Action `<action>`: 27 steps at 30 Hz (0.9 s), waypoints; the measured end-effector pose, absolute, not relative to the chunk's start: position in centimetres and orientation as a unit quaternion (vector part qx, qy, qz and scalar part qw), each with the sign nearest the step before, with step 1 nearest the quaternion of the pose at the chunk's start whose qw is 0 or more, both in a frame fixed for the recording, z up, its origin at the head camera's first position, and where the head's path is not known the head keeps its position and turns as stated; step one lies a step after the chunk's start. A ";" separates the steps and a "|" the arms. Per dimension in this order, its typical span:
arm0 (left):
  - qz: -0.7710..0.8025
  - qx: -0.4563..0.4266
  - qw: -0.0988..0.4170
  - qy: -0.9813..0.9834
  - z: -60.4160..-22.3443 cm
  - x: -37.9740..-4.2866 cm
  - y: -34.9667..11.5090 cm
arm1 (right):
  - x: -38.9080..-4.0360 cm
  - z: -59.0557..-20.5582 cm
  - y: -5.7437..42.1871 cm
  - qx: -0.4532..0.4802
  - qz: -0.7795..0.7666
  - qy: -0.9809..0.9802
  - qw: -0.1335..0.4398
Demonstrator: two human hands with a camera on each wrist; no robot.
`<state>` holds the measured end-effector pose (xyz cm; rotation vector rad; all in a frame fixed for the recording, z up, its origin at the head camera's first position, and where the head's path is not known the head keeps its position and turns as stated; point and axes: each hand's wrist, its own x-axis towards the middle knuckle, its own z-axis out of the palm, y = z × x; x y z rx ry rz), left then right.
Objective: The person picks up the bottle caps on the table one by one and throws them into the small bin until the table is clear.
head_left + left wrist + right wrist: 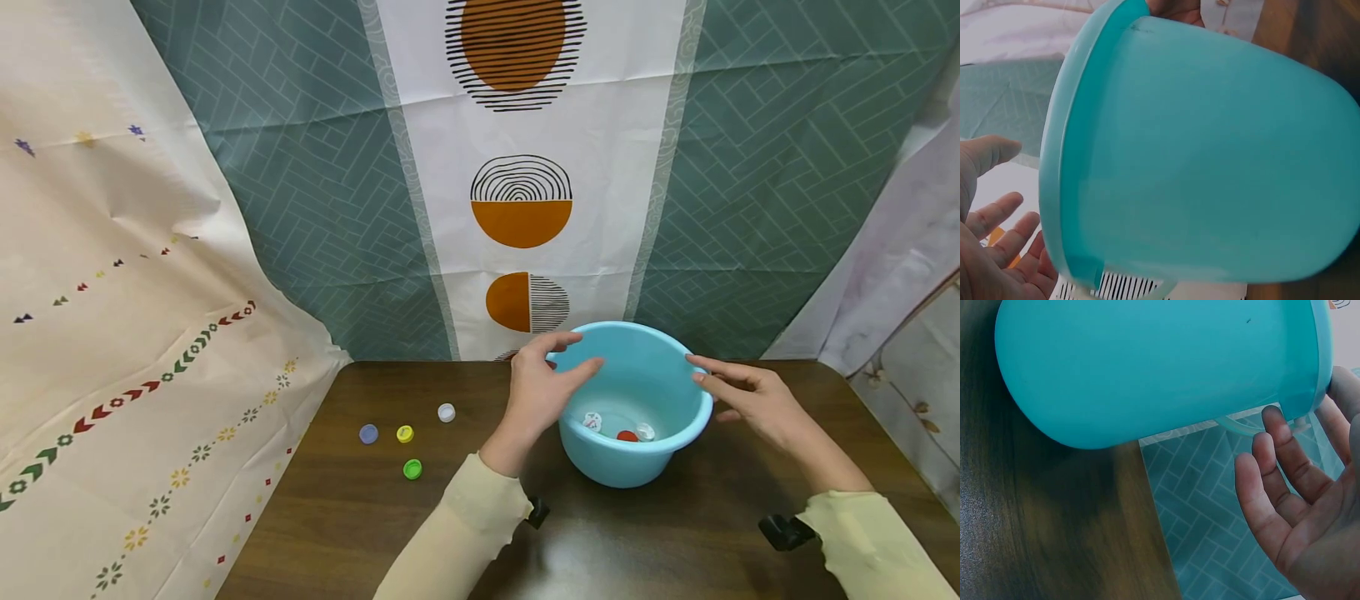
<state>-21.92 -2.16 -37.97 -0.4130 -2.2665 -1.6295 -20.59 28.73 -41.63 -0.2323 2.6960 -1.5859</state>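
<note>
A light blue bucket stands on the brown table, with a red bottle cap and white bottle caps inside on its bottom. My left hand is at the bucket's left rim, thumb and fingers spread apart and holding nothing. On the other side, my right hand has its thumb and index fingertips right at the rim. Its other fingers extend loosely below the rim beside the bucket's wall in the right wrist view. Part of the bucket's handle shows behind the wall there.
Left of the bucket, a blue cap, a yellow cap, a green cap and a white cap lie apart on the table. A patterned curtain hangs at the table's back edge, with pale cloths at both sides.
</note>
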 end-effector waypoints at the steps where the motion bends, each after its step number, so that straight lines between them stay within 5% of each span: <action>1: -0.571 -0.147 0.163 -0.791 -38.1 -21.9 -2.4 | -20.6 -41.6 28.7 -0.074 -0.506 0.859 0.003; 27: -0.510 -0.069 0.213 -0.830 -42.7 -21.9 -12.7 | -20.7 -41.7 28.7 -0.070 -0.507 0.859 0.005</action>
